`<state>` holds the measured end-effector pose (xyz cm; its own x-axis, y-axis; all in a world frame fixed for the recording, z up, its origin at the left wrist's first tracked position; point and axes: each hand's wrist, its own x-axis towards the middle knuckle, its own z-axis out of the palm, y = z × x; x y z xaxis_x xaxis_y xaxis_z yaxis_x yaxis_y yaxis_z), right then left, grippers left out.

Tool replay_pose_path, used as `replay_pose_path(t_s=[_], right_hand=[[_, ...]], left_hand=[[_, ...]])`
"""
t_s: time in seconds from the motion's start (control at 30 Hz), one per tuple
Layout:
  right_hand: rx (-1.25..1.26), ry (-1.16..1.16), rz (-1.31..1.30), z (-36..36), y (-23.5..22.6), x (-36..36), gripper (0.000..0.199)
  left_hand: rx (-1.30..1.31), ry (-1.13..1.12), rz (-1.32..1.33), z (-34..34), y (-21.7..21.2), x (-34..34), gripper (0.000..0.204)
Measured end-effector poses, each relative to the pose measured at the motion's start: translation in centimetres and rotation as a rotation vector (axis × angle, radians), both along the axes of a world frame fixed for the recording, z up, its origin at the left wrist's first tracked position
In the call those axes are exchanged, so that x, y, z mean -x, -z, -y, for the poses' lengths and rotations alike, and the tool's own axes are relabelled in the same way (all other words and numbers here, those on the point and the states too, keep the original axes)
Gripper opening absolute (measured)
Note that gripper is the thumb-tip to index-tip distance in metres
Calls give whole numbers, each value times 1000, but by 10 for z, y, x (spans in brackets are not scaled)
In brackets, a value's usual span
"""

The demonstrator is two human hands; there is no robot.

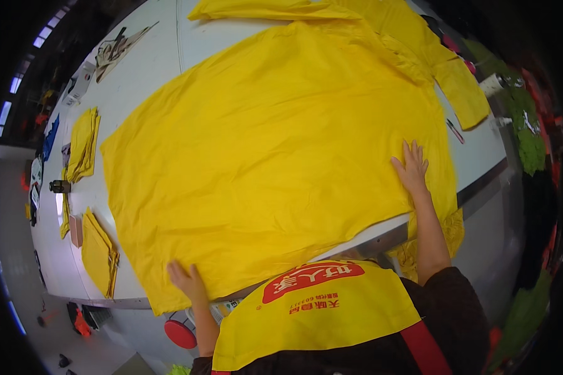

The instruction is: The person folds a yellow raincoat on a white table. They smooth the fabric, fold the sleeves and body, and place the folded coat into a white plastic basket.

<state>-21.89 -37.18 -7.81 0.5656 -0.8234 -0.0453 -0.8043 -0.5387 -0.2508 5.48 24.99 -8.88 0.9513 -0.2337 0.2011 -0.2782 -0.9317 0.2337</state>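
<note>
Bench (147,65): white top, its bare surface showing at the far left and along the right edge.
Yellow cloth (269,150): spread wide and lightly wrinkled over the middle of the bench, lying beneath both grips and stretching away beyond them.
Left grip (191,285): released, fingers resting on the cloth near its close left corner.
Right grip (412,172): released, palm down with fingers spread, on the cloth toward its right side.
Between the grips: a broad stretch of the cloth's near part.
Left side: two folded yellow bundles (83,147) (99,255), with a small pinkish-brown box (76,230) beside the nearer one.
Right side: a slim red-and-dark tool (455,131), just beside the cloth.
Below the bench: a round red seat (180,334).
</note>
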Motion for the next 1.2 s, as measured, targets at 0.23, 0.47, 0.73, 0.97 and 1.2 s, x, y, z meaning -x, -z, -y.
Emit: replay_pose_path(t_s=[0.23, 0.47, 0.73, 0.97, 1.2], right_hand=[[51, -48, -36, -63, -5, 64, 55], [-52, 856, 994, -123, 51, 201, 28], [-1538, 1186, 1963, -153, 116, 176, 63], [-387, 803, 2001, -114, -35, 156, 40], [297, -586, 639, -163, -77, 58, 52]], left_hand=[[-66, -747, -140, -13, -7, 31, 75], [226, 74, -91, 143, 7, 25, 53], [378, 1567, -464, 414, -31, 206, 57], [-202, 1556, -395, 443, -25, 242, 76], [733, 1458, -804, 424, 28, 243, 65]])
